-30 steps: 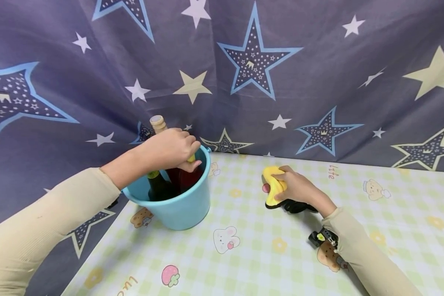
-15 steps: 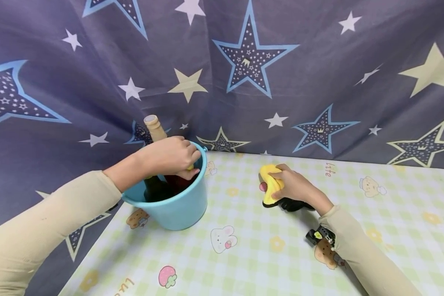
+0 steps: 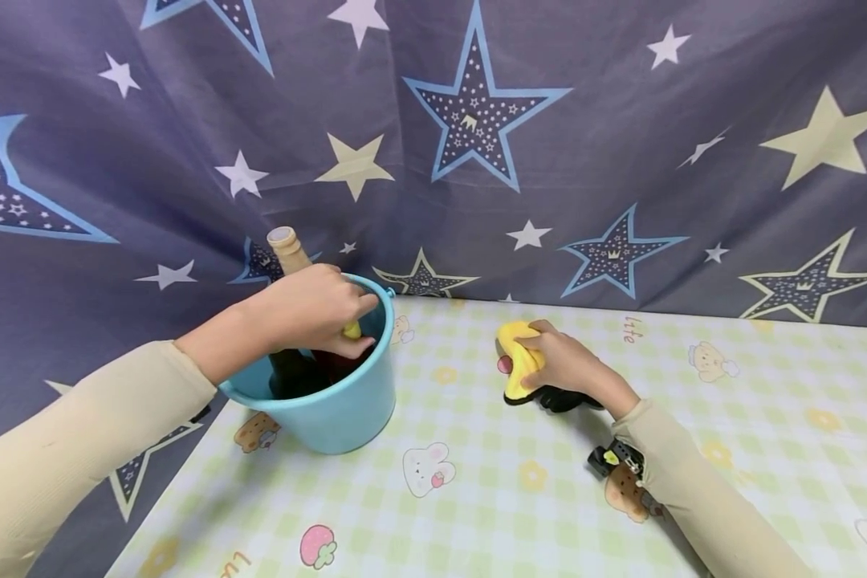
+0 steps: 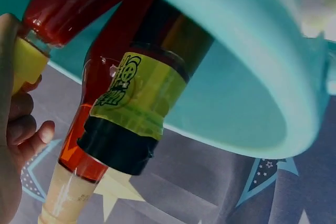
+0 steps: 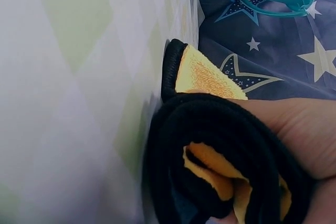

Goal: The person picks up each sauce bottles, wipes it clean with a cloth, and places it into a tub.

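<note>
My left hand reaches over a light blue bucket and grips the yellow cap of a dark red sauce bottle, most of which lies hidden inside. Beside it leans a red bottle with a cream neck, rising past the rim. A dark bottle with a yellow-green label and black cap stands in the bucket too. On the table, my right hand holds a bunched yellow cloth with black on its other side. In the right wrist view the cloth's folds curl into a roll.
A checked tablecloth with cartoon prints covers the table. Behind it hangs a dark star-patterned curtain. The bucket sits near the table's left edge, and a small black wrist device is by the right sleeve.
My left hand has sunk slightly lower into the bucket, still gripping the yellow cap. The cream-necked bottle leans a little more leftward. The whole head view has shifted; the right hand keeps holding the cloth.
</note>
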A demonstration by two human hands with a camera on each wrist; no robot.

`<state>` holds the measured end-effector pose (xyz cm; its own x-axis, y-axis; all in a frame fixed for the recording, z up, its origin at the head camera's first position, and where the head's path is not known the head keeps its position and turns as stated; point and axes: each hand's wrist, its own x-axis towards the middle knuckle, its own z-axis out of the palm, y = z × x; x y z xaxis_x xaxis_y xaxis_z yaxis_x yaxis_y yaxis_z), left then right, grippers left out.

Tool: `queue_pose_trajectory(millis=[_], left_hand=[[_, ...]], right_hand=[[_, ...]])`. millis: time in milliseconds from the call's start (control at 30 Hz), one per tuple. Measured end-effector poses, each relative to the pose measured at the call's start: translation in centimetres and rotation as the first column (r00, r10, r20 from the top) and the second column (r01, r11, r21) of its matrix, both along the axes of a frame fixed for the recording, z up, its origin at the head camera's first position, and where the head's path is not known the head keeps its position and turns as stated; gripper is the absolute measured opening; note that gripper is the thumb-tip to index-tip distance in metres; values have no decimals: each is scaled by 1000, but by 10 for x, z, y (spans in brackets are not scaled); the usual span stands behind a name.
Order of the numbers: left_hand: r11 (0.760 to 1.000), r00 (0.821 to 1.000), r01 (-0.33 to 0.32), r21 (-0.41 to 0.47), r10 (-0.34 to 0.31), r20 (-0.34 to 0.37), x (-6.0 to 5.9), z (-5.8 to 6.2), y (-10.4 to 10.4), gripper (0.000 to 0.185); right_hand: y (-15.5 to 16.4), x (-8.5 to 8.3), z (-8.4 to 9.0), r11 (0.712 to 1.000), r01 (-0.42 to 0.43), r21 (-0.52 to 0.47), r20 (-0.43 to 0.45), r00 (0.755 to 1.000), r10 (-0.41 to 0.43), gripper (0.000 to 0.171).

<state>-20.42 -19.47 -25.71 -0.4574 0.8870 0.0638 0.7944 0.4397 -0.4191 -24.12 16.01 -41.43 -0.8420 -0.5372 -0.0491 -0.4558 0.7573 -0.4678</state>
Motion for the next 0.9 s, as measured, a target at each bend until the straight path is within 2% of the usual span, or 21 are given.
queue_pose_trajectory(millis=[133,300,633,767,900], left_hand=[[999,997,-39,21,37,62,4,0,-4,35],[1000,996,-23,19,21,90,5,-1,-7,32],[1000,997,-22,-4,22,68,3,-2,-1,33],[1000,998,-26,3,26,52,1,0,1,35],[1000,1000,-9,23,9,-1,1,5,3,36]], right_hand=[[-2,-1,0,1000,10,7,12,1000,-10,67],[-5,0,-6,1000,18,10,31,999,-19,69],[-4,2,-6,999,34,19,43,998,-34,70],[-3,1,-5,1000,21,16,16,1000,-21,69],[-5,-1,-2,1000,10,10,14,1000,-10,68]])
